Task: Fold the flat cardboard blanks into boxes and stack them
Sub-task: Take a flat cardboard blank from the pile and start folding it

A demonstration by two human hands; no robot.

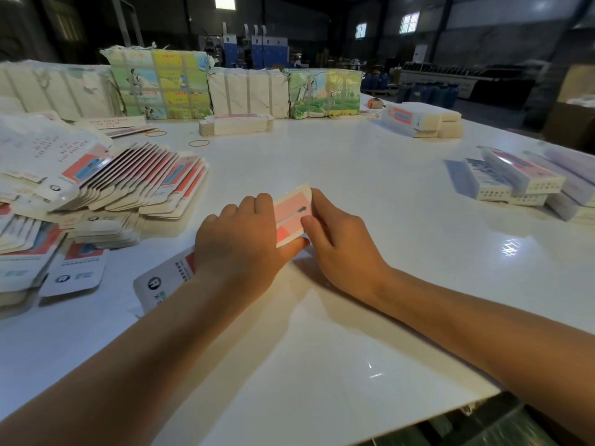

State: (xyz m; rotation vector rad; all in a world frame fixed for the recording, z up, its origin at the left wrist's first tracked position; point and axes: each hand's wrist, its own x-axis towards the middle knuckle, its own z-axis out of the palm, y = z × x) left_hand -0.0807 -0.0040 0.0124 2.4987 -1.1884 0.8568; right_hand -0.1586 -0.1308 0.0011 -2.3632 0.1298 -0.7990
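blank: one flat cardboard blank at table centre, pink/red print face up, held between both hands; its near-left end sticks out under the left wrist, white with a round logo.
left hand: left hand lies over the blank's middle, fingers curled over the far edge, thumb tucked under the near edge at the pink end. Gripping the blank.
right hand: right hand just right of the grip, thumb pressing on the pink panel, fingers curled around the blank's right end. Also gripping it.
contact: the two thumbs almost meet at the blank's near-right corner; can't tell if the blank is lifted off the table or flat on it.
table: white glossy table under both forearms.
left of grip: big fanned pile of flat blanks, overlapping like shingles, more loose ones nearer the edge.
far from grip: small neat stack of blanks straight ahead; two rubber bands on the table left of it.
behind that: strapped bundles in a row, some with green/yellow print, some plain white.
right of grip: folded boxes stacked well apart at the right edge; another batch of boxes far right.
background: dim warehouse, details unclear.
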